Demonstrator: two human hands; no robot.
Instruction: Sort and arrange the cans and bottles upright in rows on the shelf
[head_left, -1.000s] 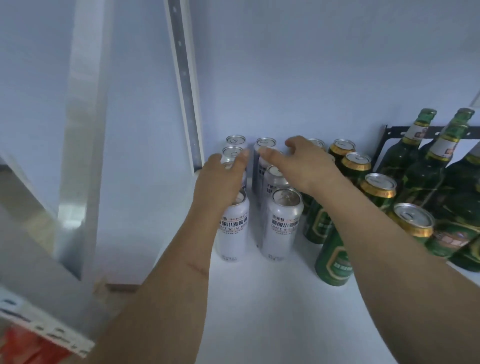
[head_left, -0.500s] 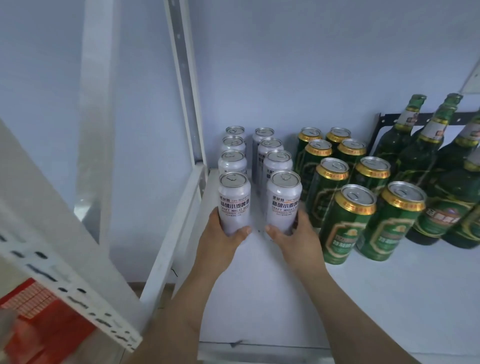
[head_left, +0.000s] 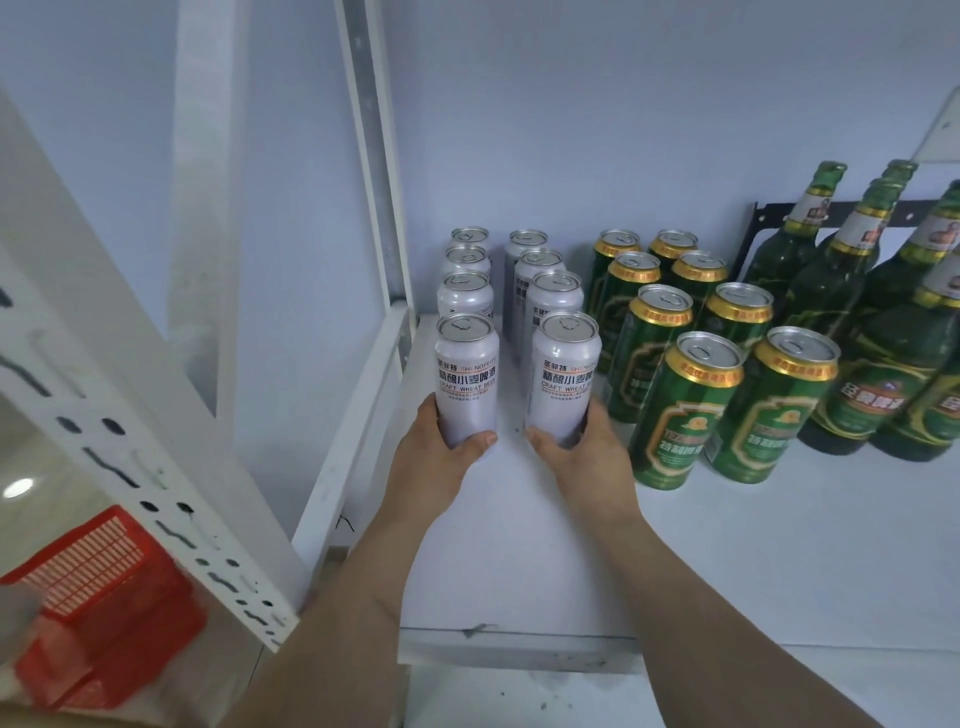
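Hardly anything is moving: my hands are still gripping the front white cans, left hand (head_left: 436, 457) and right hand (head_left: 587, 457), squaring both rows on the shelf (head_left: 779, 545).

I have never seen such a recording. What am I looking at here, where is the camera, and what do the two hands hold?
There is no machine here. A person wears one camera on the head, so you look forward and down along their bare arms.

In front is a white shelf. On it stand eight white cans in two rows, then eight green cans in two rows, then green glass bottles on the right. All are upright.

The left hand grips the base of the front left white can. The right hand grips the front right white can. Both cans appear to rest on the shelf.

Low on the left, outside the shelf, is a red plastic basket.
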